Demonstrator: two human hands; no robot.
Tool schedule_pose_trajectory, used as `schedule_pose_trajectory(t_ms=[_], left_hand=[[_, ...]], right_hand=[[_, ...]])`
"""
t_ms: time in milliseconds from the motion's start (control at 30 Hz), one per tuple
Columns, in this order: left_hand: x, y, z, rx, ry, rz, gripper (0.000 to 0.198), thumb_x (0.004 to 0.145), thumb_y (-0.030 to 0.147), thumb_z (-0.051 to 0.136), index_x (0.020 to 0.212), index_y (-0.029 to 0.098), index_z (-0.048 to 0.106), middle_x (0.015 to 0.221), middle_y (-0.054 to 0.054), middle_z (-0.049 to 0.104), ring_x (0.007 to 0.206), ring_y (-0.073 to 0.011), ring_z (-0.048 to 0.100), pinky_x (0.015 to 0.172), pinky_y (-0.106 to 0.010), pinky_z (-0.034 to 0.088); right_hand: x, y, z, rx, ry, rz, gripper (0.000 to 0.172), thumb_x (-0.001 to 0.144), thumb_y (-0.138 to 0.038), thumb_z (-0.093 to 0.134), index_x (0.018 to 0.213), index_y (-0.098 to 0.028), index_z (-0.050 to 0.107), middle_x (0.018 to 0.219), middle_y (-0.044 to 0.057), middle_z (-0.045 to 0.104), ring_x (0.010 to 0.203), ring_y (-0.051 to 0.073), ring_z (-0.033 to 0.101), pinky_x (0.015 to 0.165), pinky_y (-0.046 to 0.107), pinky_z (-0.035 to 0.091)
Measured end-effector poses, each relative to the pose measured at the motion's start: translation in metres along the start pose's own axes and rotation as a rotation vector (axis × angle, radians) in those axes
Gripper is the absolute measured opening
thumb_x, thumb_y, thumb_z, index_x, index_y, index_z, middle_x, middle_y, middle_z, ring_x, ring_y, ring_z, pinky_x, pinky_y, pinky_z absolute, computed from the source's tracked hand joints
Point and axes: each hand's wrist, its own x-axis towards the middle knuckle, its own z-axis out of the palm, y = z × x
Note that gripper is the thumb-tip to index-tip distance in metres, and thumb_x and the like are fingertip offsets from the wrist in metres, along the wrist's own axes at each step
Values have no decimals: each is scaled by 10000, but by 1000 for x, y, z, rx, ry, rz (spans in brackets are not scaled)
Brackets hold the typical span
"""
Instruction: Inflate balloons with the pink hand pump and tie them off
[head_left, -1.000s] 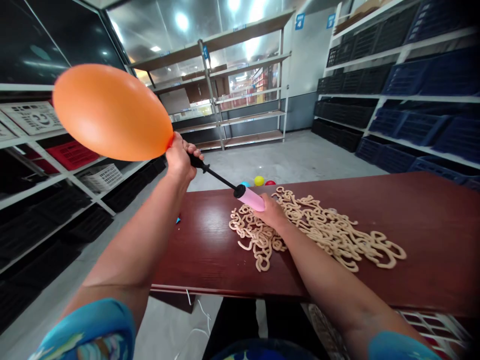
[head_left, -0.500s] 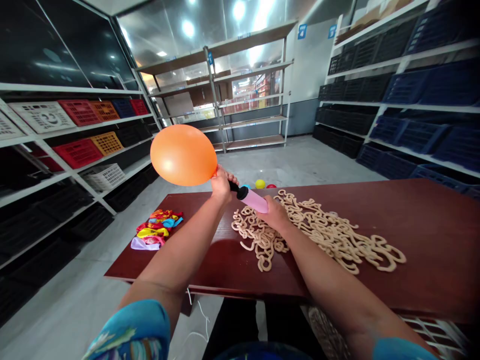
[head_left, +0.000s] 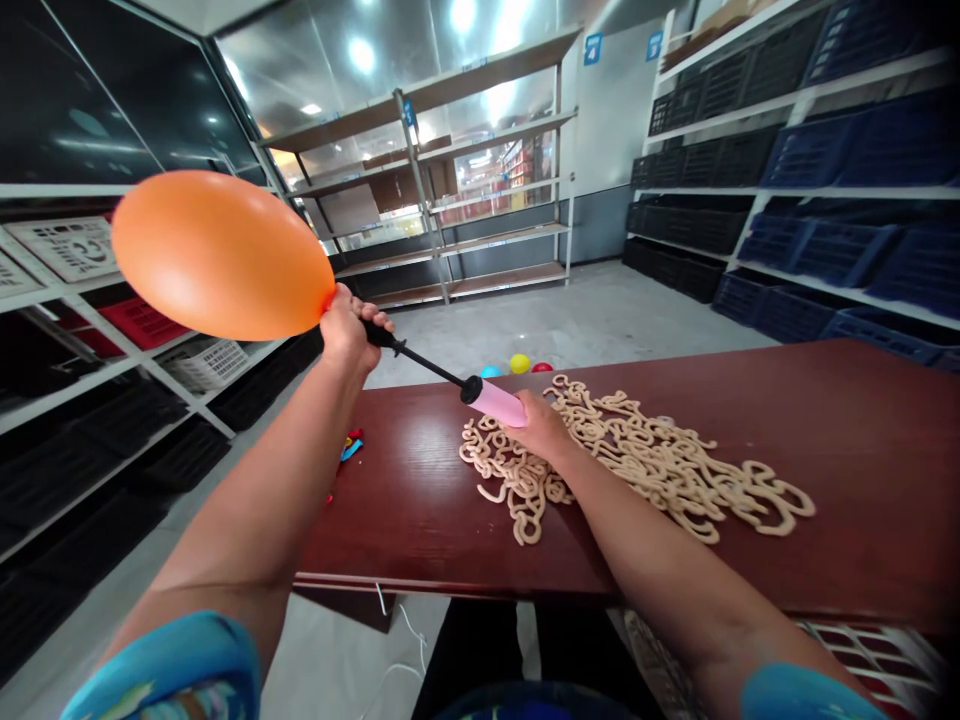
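Note:
A large inflated orange balloon (head_left: 221, 255) is up at the left, with its neck at my left hand (head_left: 349, 330). That hand is closed around the neck and the black end of a hand balloon pump (head_left: 498, 402); the fingers partly hide where balloon and pump meet. A thin black rod spans the gap between this end and the pink barrel. Wrapped around the barrel is my right hand (head_left: 541, 430), over the edge of a pile of curled beige rope-like pieces (head_left: 660, 465). Uninflated balloons (head_left: 351, 450) lie on the table, mostly hidden behind my left forearm.
The dark red table (head_left: 862, 430) spans the front. Beyond its far edge are a yellow balloon (head_left: 520, 365), a blue one and a red one. Shelves with crates (head_left: 817, 255) line both sides, and a metal rack (head_left: 495, 240) stands at the back. A white cable (head_left: 409, 635) hangs below.
My left hand has moved left and up with the balloon, drawing the pump's rod out of the barrel. The balloon looks larger. My right hand has stayed nearly in place.

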Motion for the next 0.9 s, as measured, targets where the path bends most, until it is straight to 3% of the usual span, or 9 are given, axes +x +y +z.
schedule_pose_trajectory(t_ms=[333, 467, 600, 800, 900], left_hand=[[-36, -100, 19, -6, 25, -100, 491, 778, 556, 479, 545, 206, 226, 414, 57, 281, 333, -75, 342, 354, -213, 317], [-43, -114, 17, -17, 26, -123, 498, 760, 572, 498, 542, 204, 243, 415, 57, 287, 335, -76, 346, 360, -219, 330], [-35, -90, 13, -26, 44, -133, 474, 769, 541, 509, 550, 207, 253, 417, 56, 296, 342, -83, 364, 369, -224, 342], [-15, -18, 11, -45, 37, -47, 463, 786, 508, 504, 560, 210, 231, 422, 52, 298, 343, -82, 361, 368, -222, 349], [-8, 6, 7, -35, 21, 1, 454, 801, 490, 487, 560, 208, 225, 423, 49, 308, 340, -83, 364, 360, -220, 344]], right_hand=[[-2, 3, -1, -59, -6, 60, 342, 663, -394, 630, 923, -213, 502, 839, 45, 607, 738, 189, 572, 567, 263, 333], [-1, -1, -1, -53, -33, 98, 381, 650, -379, 654, 965, -217, 512, 869, 49, 619, 753, 193, 577, 576, 259, 338], [-1, -6, -4, -19, -24, 52, 369, 672, -381, 640, 974, -210, 512, 870, 49, 618, 772, 191, 576, 588, 259, 345], [-1, -6, -7, -5, 2, 9, 386, 660, -384, 641, 973, -205, 504, 879, 51, 611, 768, 193, 577, 584, 264, 354], [-1, -5, -4, 27, -2, 6, 360, 659, -368, 639, 953, -207, 507, 863, 43, 612, 749, 182, 577, 575, 259, 355]])
